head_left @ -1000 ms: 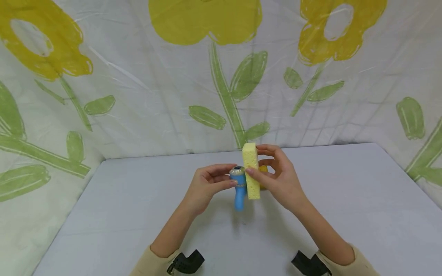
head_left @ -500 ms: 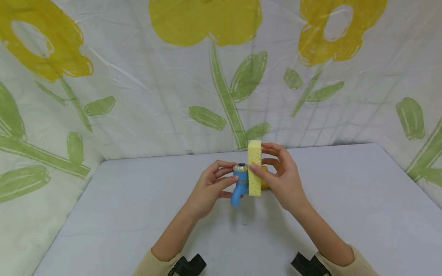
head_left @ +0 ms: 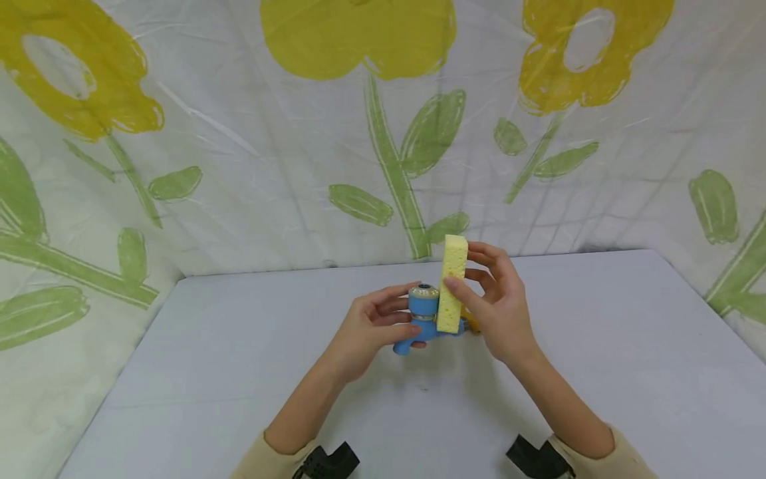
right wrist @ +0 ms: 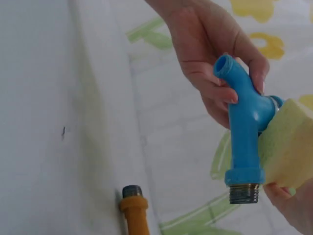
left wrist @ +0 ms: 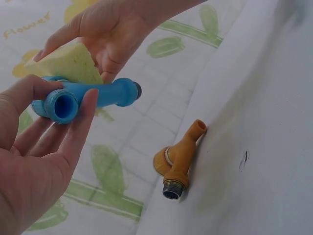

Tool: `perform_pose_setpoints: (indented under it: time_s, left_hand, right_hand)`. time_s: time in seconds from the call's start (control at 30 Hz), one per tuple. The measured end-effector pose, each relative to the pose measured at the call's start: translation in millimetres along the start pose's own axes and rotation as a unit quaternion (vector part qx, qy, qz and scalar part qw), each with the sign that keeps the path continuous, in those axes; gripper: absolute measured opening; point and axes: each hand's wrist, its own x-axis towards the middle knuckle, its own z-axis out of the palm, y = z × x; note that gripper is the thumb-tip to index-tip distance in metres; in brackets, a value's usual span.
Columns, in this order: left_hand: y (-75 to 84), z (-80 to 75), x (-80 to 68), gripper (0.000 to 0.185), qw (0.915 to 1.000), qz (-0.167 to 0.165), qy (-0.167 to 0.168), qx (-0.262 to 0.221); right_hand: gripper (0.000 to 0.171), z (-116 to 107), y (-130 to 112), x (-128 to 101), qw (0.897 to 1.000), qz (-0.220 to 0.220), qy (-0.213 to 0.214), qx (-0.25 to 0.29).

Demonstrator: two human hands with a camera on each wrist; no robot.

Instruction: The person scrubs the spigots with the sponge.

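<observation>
My left hand (head_left: pixel 365 332) grips a blue tap body (head_left: pixel 423 306) above the table, thumb on the near side and fingers behind. The tap's round top faces up and its spout points left and toward me. In the right wrist view, the threaded metal end of the blue tap (right wrist: pixel 244 132) shows below. A pale yellow sponge (head_left: pixel 453 286) is pinched between thumb and fingers of my right hand (head_left: pixel 503 313). It stands nearly upright, slightly tilted, against the tap's right side. The left wrist view shows the sponge (left wrist: pixel 73 63) partly behind the tap.
A second tap body, orange (left wrist: pixel 183 156), lies on the white table (head_left: pixel 209 359) behind the sponge and right hand; in the head view only a bit of it shows. A flower-printed sheet (head_left: pixel 269 166) hangs at the table's far edge.
The blue tap has turned, its spout swinging left and its threaded end showing at the right. Both hands have shifted slightly right; the sponge has risen a little and tilted.
</observation>
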Motion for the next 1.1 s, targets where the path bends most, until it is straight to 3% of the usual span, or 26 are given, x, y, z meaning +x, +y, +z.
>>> perform_pose_setpoints:
  time_s: [0.1, 0.33, 0.57, 0.8, 1.1]
  left_hand:
    - [0.2, 0.1, -0.4, 0.062, 1.0, -0.004, -0.006, 0.0]
    - [-1.1, -2.6, 0.3, 0.055, 0.9997, 0.011, 0.024, -0.002]
    - [-2.8, -4.9, -0.4, 0.05, 0.9993, 0.034, -0.003, -0.019]
    - [-5.2, -9.0, 1.5, 0.046, 0.9971, 0.068, 0.033, 0.0]
    - [-4.8, -8.1, 1.7, 0.056, 0.9979, 0.053, 0.037, 0.014]
  right_hand:
    - [0.05, -1.1, 0.4, 0.6, 1.0, 0.008, 0.002, 0.026]
    - [0.048, -1.2, -0.3, -0.7, 0.996, 0.028, -0.004, 0.086]
    - [0.042, -5.1, -1.4, 2.7, 0.994, 0.045, 0.008, 0.102]
    - [0.038, -0.9, -8.7, 1.2, 0.985, 0.099, 0.011, 0.138]
    - [0.031, -1.9, -8.8, 2.5, 0.98, 0.127, 0.021, 0.153]
